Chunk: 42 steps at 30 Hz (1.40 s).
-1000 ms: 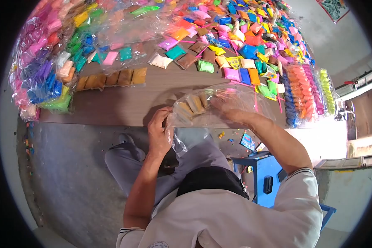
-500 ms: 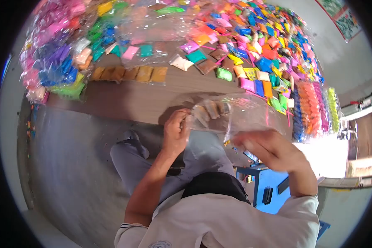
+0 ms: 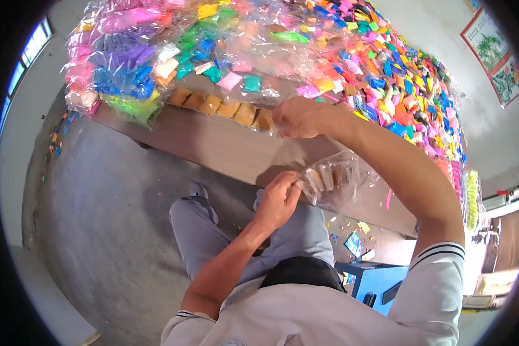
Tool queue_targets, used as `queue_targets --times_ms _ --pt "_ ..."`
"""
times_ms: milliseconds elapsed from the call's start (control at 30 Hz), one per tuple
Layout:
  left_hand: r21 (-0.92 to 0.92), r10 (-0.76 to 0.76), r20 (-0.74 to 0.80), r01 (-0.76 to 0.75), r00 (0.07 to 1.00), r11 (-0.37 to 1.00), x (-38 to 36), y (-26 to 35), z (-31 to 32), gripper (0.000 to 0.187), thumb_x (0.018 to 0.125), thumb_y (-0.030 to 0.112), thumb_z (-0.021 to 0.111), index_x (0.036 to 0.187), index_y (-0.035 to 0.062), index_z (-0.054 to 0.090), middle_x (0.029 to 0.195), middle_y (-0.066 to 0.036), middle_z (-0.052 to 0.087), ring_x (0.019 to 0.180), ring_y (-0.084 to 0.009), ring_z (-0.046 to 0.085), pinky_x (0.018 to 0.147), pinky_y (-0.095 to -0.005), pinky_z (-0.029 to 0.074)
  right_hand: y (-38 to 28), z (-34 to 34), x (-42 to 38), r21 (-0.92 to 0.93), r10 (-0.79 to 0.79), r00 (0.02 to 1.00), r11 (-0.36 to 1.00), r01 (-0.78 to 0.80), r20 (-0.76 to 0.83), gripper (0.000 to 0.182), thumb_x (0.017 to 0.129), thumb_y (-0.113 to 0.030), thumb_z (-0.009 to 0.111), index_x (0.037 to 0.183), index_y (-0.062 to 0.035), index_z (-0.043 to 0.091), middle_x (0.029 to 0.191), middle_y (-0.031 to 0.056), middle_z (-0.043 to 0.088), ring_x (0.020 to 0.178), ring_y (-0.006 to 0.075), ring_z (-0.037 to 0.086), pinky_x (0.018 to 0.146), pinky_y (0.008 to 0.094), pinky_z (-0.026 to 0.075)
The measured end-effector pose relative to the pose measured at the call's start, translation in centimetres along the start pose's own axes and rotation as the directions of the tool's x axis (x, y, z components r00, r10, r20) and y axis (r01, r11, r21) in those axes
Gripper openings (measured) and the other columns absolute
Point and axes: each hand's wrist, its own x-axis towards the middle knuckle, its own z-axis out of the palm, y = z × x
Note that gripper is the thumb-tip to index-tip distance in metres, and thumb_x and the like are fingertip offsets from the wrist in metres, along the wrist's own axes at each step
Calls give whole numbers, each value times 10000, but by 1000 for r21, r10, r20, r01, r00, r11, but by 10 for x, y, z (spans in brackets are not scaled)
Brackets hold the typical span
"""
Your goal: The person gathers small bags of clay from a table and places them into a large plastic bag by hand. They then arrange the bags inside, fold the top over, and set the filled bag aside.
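A clear plastic bag (image 3: pixel 352 173) with several brownish packets inside lies near the table's front edge. My left hand (image 3: pixel 279 199) pinches its left side. Further back, my right hand (image 3: pixel 303 118) reaches across the table to the right end of a row of golden-brown packets (image 3: pixel 228 109). Its fingers are curled at the last packet there, and the fingertips are partly hidden. The row lies on the brown tabletop, its packets side by side.
Clear bags of pink, purple and blue packets (image 3: pixel 121 55) are piled at the table's left. A large heap of loose colourful packets (image 3: pixel 398 86) covers the back right. A blue stool (image 3: pixel 380 282) stands to my right, and scraps litter the floor.
My right hand has moved from beside the bag to the row of brown packets. My left hand still holds the bag. The view has shifted and turned.
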Motion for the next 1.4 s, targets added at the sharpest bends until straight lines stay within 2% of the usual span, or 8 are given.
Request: queue_targets --times_ms 300,400,500,667,1000,1100,1300,1400 --pt "27 56 -1 -56 998 998 3 1 -3 200 975 142 564 1046 -41 603 996 -165 643 827 -270 647 726 -330 515 -2 30 56 16 -16 999 1000 17 -41 639 800 -331 734 1322 -62 483 1136 213 661 1097 366 622 926 461 496" --pt "31 79 -10 -79 997 996 1 -1 -2 195 976 142 564 1041 -38 602 985 -160 639 780 -258 644 688 -325 515 4 57 70 -53 -39 973 998 27 -226 613 810 -271 696 1335 -77 448 1096 220 671 1048 380 641 883 472 512" --pt "45 103 -24 -102 994 994 1 0 -3 189 973 140 568 1036 -35 603 999 -160 642 779 -263 651 666 -331 521 9 55 74 17 49 969 999 -46 -243 493 824 -205 646 1265 -40 498 1051 234 674 994 397 654 837 476 525" --pt "44 120 -14 -119 993 992 0 -6 -3 172 963 135 579 1000 -32 599 1031 -166 644 797 -292 661 640 -340 533 13 38 87 101 -32 947 993 68 -319 363 816 -137 626 1124 35 540 879 259 661 895 440 646 790 483 511" --pt "8 108 -19 -108 994 994 -1 -6 -3 155 945 120 593 979 -31 589 1068 -182 639 960 -368 624 809 -400 515 -23 32 117 -264 -7 920 959 -105 -392 249 880 -224 569 969 -36 706 1045 190 699 958 327 689 846 415 547" --pt "-8 99 -11 -99 995 995 0 -4 -4 146 941 112 598 974 -30 587 1072 -188 638 973 -375 619 822 -410 510 -17 46 133 -209 -54 956 978 -8 -288 423 823 -169 629 1165 61 534 1053 226 652 1016 367 637 834 425 521" --pt "10 128 -21 -128 992 992 -1 -6 -1 131 938 100 596 967 -27 584 1066 -191 640 980 -380 619 822 -412 511 -4 65 133 -24 -139 873 989 145 -467 438 792 -301 705 1157 -89 588 1060 152 687 1069 337 636 924 442 501" --pt "19 135 -28 -134 990 991 -2 -7 1 130 940 99 591 972 -27 587 1062 -191 641 978 -378 620 824 -410 512 -15 42 122 25 -20 967 999 28 -255 471 765 -309 727 1147 -69 589 1051 163 685 1040 321 647 914 448 500"
